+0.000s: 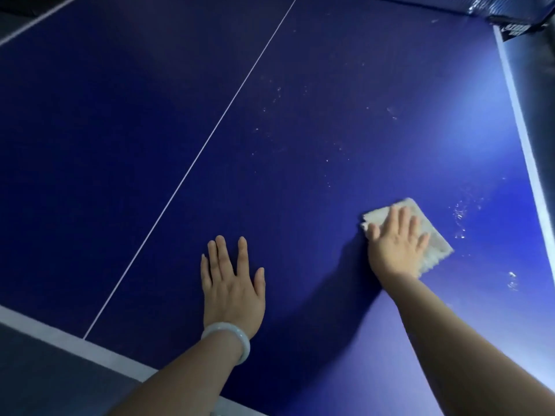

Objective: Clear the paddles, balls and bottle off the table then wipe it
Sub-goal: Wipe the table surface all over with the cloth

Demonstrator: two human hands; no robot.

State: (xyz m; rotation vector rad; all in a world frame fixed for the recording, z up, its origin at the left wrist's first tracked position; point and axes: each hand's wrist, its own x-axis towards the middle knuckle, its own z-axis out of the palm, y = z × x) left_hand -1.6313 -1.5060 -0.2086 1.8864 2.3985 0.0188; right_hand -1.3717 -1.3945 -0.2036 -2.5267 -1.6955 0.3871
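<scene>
Surface: a blue table-tennis surface (300, 85) with a thin white centre line (192, 166) running away from the near edge; no paddles, balls or bottle are in sight on the part I can see, so the clearing looks done.
Cloth: a pale folded cloth (432, 235) lies flat near the right edge, roughly square, set cornerwise so one corner points toward the far right corner; it has no clear long axis.
Right hand: the right hand (396, 241) lies on top of the cloth, fingers (404, 217) straight and slightly spread, pressing it down rather than gripping it.
Left hand: the left hand (232, 283) rests palm down on the bare surface near the near edge, fingers straight and spread, holding nothing; a pale bangle (231, 337) is on its wrist.
Marks: whitish specks and smears (459, 217) lie just beside the cloth toward the right edge, and more (276, 97) are scattered farther off toward the far edge.
Key relation: the nearest smears lie right of the cloth, so the right hand is the nearer one.
Stage: wiping, with the far half seemingly not yet done.
</scene>
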